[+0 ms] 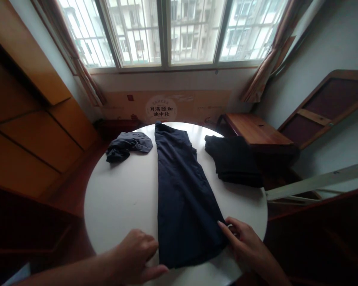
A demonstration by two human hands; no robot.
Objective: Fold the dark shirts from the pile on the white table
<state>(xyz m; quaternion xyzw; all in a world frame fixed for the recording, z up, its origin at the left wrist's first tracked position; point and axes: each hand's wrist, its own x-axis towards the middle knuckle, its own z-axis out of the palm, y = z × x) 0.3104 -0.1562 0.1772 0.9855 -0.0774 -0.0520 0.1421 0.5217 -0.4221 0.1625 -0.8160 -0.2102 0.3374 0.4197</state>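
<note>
Dark navy trousers [185,190], seemingly folded lengthwise, lie down the middle of a round white table [122,206]. Their narrower waist end points toward the window, and the wide hem is closest to me. At the hem's left corner is my left hand [134,254], its fingers curled against the cloth edge and its thumb along the hem. My right hand [246,242] grips the right corner of the hem between thumb and fingers. Some of the fingertips are hidden by the hands or the fabric.
A crumpled dark grey garment [131,145] lies at the table's far left. Folded black clothing [234,161] is stacked at the right. Beyond the table stand a wooden bench [253,129] on the right and orange-brown cabinets [32,135] on the left.
</note>
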